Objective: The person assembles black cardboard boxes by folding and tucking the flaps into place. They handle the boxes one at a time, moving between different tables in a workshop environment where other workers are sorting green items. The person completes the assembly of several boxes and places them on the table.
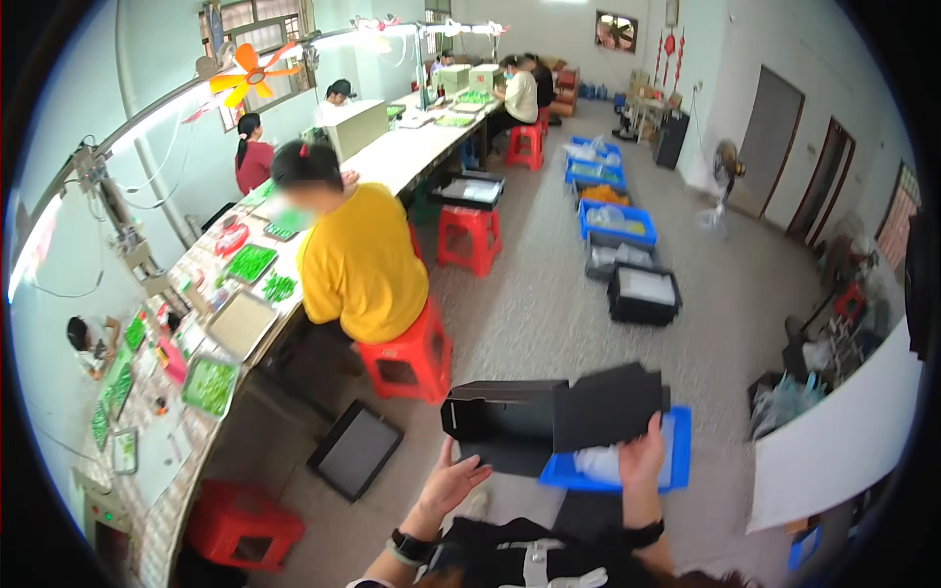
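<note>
Grey floor (520,294) under a raised, open black box (505,431), blue tray (683,446) below.
Right grip (642,459) pinches the lid (608,407); left grip (458,484) is spread by the lower corner, contact unclear. Poorly supported, the box could tip.

Bright light comes from glaring tube lamps (37,245) above the long table (372,155); straight edges bend toward the dark surround, and distant workers (521,95) look soft, perhaps blurred.
</note>
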Action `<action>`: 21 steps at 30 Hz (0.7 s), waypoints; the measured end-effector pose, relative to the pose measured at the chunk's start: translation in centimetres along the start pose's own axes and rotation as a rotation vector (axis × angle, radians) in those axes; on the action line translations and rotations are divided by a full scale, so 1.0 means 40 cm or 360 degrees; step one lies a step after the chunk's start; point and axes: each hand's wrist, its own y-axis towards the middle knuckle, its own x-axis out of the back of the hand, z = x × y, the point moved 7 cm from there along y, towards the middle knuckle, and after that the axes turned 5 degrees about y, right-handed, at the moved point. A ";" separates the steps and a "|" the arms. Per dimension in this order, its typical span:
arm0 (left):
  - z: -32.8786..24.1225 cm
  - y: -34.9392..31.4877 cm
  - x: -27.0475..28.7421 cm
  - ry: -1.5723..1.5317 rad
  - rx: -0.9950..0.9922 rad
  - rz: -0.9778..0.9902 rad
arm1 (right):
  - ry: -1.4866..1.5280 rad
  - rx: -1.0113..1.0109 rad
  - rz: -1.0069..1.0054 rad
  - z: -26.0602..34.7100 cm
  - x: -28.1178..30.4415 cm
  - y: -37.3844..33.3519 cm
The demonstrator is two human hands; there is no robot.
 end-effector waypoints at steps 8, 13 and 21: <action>-0.318 0.674 -0.298 -0.0025 -0.0292 0.0367 | 0.0315 -0.0455 -0.0819 -0.183 0.081 0.537; -0.492 1.067 -0.422 -0.0058 -0.0457 0.0399 | 0.0378 -0.0536 -0.0518 -0.245 -0.094 0.958; -0.790 1.678 -0.547 0.0202 -0.0526 0.0010 | 0.0291 -0.0470 -0.0402 -0.242 -0.347 1.678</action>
